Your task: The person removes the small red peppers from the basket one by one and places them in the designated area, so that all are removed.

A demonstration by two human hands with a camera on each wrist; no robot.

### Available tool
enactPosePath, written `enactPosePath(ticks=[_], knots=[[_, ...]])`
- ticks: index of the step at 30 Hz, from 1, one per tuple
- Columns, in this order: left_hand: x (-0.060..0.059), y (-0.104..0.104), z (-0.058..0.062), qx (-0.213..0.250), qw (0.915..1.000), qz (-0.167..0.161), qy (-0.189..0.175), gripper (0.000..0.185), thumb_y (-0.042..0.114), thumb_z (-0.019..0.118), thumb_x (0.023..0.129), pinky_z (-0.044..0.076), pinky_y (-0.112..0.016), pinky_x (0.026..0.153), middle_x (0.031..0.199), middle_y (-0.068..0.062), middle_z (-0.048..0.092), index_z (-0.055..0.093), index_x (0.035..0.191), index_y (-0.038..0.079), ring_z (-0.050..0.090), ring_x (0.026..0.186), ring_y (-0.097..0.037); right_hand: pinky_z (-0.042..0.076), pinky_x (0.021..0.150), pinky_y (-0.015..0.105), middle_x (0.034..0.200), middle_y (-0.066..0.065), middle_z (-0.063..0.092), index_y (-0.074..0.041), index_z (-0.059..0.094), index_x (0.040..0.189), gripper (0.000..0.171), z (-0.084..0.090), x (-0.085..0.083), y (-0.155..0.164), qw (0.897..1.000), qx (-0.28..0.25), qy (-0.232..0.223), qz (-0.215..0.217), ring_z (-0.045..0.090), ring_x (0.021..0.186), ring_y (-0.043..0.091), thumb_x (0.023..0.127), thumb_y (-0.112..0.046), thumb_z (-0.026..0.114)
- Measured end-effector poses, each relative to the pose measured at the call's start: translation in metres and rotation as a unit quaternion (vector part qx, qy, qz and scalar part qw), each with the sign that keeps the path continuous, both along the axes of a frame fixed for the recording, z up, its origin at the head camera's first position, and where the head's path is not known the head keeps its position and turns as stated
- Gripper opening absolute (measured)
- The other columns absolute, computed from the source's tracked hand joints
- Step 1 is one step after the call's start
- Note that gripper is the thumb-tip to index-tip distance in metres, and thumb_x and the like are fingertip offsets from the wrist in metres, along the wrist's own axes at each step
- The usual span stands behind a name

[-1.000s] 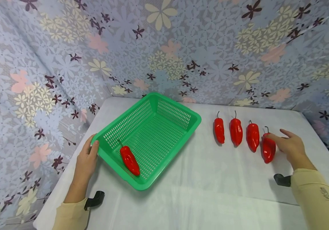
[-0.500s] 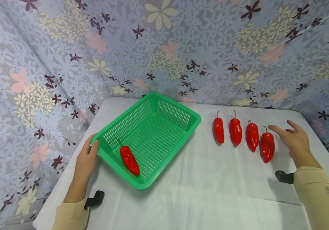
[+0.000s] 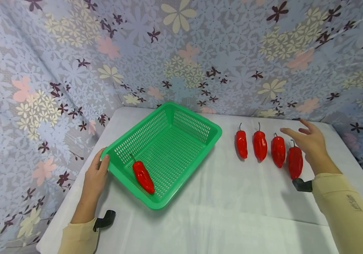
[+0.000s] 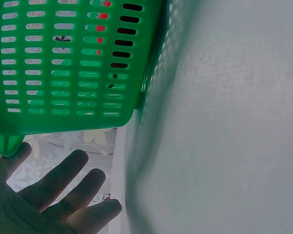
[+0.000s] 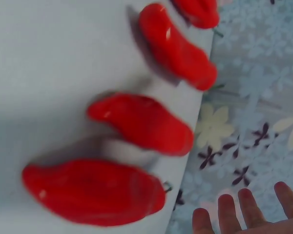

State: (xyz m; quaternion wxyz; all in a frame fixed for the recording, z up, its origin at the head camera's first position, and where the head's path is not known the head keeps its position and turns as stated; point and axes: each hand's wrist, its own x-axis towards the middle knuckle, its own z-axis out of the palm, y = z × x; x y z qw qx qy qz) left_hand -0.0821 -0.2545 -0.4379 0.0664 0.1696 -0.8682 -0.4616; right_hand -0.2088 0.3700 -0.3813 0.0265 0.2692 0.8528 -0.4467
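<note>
A green plastic basket [image 3: 156, 206] with slotted walls stands on the left of the white-covered table. One red pepper [image 3: 143, 177] with a thin dark stem lies inside it, at the near end. My left hand [image 3: 96, 174] pinches the basket's left corner; in the left wrist view its other fingers [image 4: 63, 178] spread below the rim. Several more red peppers lie in a row on the right, stems pointing away. Above the rightmost pepper [image 3: 295, 164] is my right hand [image 3: 311, 141], holding nothing, its fingers extended and apart in the right wrist view.
A floral-patterned backdrop [image 3: 188, 53] rises behind and to the left of the table. White cloth [image 3: 226, 197] covers the table. A small black device [image 3: 105, 220] is on the left wrist and another black device [image 3: 302, 185] on the right wrist.
My right hand first draws back right from the rightmost pepper, then moves left and farther back, above the row. The left hand, basket and the pepper inside stay put.
</note>
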Motion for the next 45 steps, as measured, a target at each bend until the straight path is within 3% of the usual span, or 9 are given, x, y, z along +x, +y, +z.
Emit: enactPosePath(ticks=[12,19,36,45], knots=[[0.000,0.000,-0.001,0.002,1.0000,-0.002,0.000,0.066,0.065,0.037,0.102,0.033,-0.066,0.103,0.145,-0.023,0.050,0.037,0.157,0.029,0.045,0.133,-0.044,0.028,0.102,0.073,0.165,0.020,0.013,-0.030,0.007,0.163,0.105,0.013,-0.011,-0.048,0.998,0.004,0.027,0.060,0.018,0.146,0.050,0.086,-0.058,0.072],[-0.002,-0.001,0.000,0.001,0.9999,-0.009,0.005,0.065,0.065,0.037,0.102,0.033,-0.066,0.102,0.143,-0.024,0.052,0.036,0.157,0.030,0.046,0.131,-0.044,0.030,0.105,0.068,0.164,0.019,0.020,-0.029,0.014,0.163,0.103,0.019,-0.017,-0.075,0.993,0.000,0.061,0.103,0.025,0.144,0.048,0.085,-0.060,0.073],[-0.002,0.002,0.003,0.006,1.0000,-0.004,0.003,0.064,0.063,0.037,0.103,0.032,-0.067,0.103,0.146,-0.023,0.050,0.036,0.157,0.029,0.044,0.134,-0.045,0.040,0.104,0.057,0.157,0.015,0.038,-0.029,0.028,0.161,0.094,0.039,-0.032,-0.152,0.973,-0.035,0.098,0.207,0.038,0.140,0.036,0.085,-0.051,0.078],[-0.001,0.000,0.000,0.002,1.0000,0.001,0.002,0.066,0.065,0.036,0.102,0.032,-0.067,0.103,0.146,-0.022,0.049,0.036,0.157,0.029,0.044,0.134,-0.045,0.041,0.103,0.056,0.150,0.013,0.046,-0.026,0.037,0.157,0.085,0.042,-0.029,-0.190,0.952,-0.076,0.123,0.270,0.044,0.136,0.033,0.086,-0.045,0.079]])
